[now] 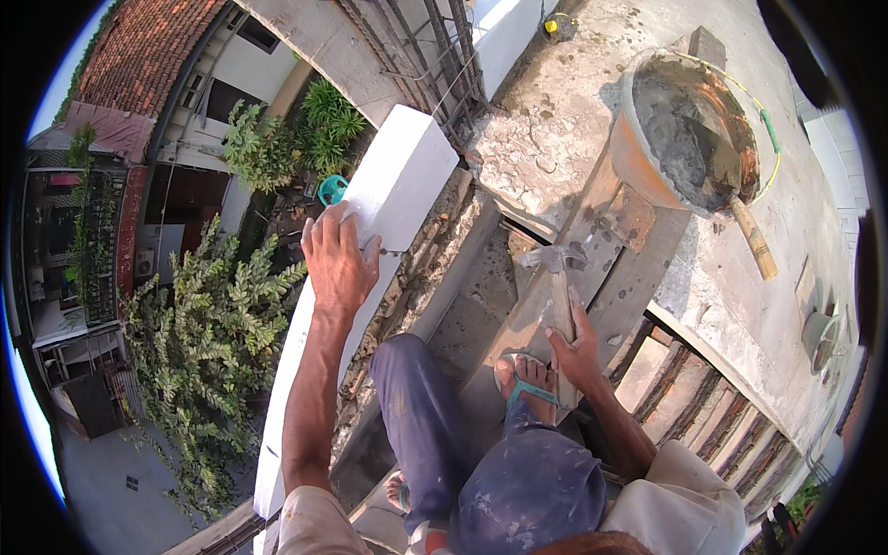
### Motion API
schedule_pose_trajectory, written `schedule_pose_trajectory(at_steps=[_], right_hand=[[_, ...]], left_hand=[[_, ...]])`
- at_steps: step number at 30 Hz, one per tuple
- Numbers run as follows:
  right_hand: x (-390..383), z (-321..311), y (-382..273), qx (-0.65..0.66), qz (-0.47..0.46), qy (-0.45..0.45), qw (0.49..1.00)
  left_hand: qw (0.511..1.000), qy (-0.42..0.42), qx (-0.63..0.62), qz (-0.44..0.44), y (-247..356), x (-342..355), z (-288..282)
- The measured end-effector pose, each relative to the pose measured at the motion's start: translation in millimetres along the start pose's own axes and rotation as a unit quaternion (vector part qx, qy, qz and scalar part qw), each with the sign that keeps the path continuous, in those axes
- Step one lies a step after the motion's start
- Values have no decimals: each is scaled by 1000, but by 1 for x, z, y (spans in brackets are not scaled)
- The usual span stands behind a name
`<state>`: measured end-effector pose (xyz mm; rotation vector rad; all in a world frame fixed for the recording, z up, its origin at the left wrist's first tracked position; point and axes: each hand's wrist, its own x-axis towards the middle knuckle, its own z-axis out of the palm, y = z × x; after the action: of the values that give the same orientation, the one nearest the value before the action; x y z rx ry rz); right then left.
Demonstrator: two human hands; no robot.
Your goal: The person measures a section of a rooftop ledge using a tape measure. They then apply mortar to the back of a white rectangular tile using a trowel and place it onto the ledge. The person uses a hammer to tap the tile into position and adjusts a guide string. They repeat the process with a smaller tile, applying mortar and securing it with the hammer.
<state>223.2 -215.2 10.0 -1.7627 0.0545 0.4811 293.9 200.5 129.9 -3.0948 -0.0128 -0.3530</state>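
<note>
My left hand (340, 264) lies on the outer edge of a white wall block (404, 166), close to the joint with the white block (324, 319) behind it on the near side. Its fingers are bent a little and its thumb is apart. The blocks form a row along the left edge of the wall. My right hand (578, 350) is closed around the wooden handle of a claw hammer (558, 287). The hammer's metal head points away from me, above grey planks (601, 240). Neither the block under my palm nor the handle inside my fist shows fully.
An orange bucket (638, 166) of wet mortar stands at the far right, a trowel (745, 227) leaning in it. Steel reinforcing bars (435, 55) rise beyond the blocks. Left of the wall is a drop to shrubs (213, 351). Wooden slats with gaps (684, 388) lie at right.
</note>
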Motion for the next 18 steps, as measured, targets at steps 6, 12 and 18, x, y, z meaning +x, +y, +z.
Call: schedule_pose_trajectory(at_steps=[6, 12, 18], right_hand=[[-20, -20, -26, 52, 75, -15, 996], [-19, -23, 34, -47, 4, 7, 999], [-15, -27, 14, 48, 133, -34, 989]], left_hand=[[998, 48, 11, -24, 10, -11, 5], [999, 46, -18, -24, 37, -8, -22], [990, 14, -139, 32, 85, -22, -70]])
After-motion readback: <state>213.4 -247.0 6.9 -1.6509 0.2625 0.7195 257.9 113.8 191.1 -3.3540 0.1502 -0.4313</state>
